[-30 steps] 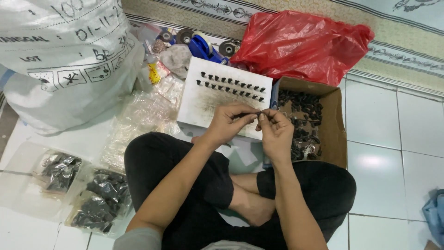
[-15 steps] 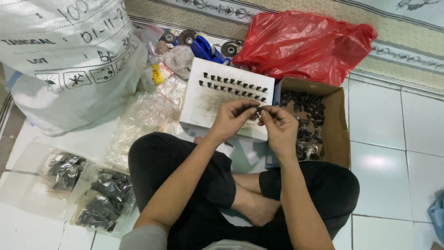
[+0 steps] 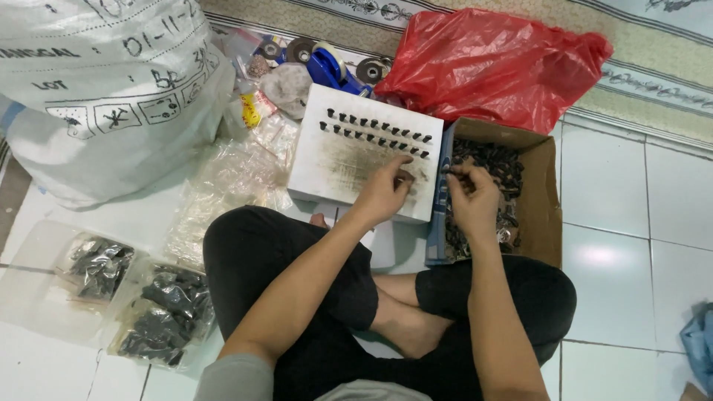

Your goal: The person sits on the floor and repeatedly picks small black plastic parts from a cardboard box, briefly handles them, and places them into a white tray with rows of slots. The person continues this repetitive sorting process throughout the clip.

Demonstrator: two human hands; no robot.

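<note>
On the floor | board [image 3: 349,160]: two rows filled, rest bare | left hand [image 3: 386,191] pinched at board, contents unclear | right hand [image 3: 471,194] pinching a part over box [image 3: 538,200]

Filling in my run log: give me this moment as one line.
left hand: on white foam board with rows of small black parts | right hand: over brown cardboard box of black parts | posture: seated cross-legged
</note>
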